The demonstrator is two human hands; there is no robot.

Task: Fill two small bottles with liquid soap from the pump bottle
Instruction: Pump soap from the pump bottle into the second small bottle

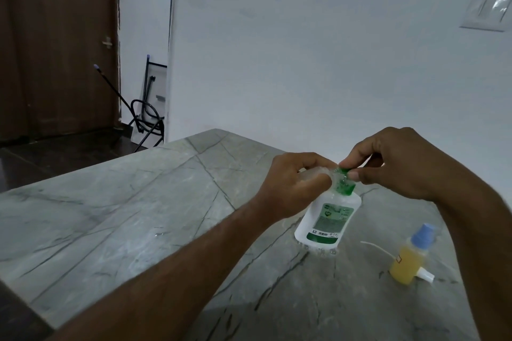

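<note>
**Pumping soap into a clear little bottle**

While the pump bottle (328, 219) stands on the grey stone table (116, 219), both hands are gathered at its green pump head (344, 180), and I take this to be the filling step itself. The left hand (293, 185) is curled round something clear and glossy held right against the spout. It looks like a small clear bottle (318, 174), though most of it is hidden in the fingers and I cannot see its mouth or how much soap is in it. The right hand (393, 163) comes over from the far side, with thumb and forefinger pinched on the top of the green pump, the other fingers folded in above.

A second small bottle (410, 260), with a blue cap and yellow liquid inside, stands apart to the right on the table. Just beside it lies a white nozzle part (425, 275) with a thin white tube (376, 246) trailing towards the pump bottle. Since that one is capped and holds yellow liquid, my guess is that it is done, or was never empty, and the bottle in the left hand is the one being filled.

Next, I would say, the right hand must press the pump straight down in steady strokes while the left keeps the small opening tight under the spout. The pump bottle seems to lean a little and no hand holds its body, so a hard push could tip it or send soap past the mouth.

Both forearms reach in from the near edge, wrists raised, hands almost touching over the pump.
</note>
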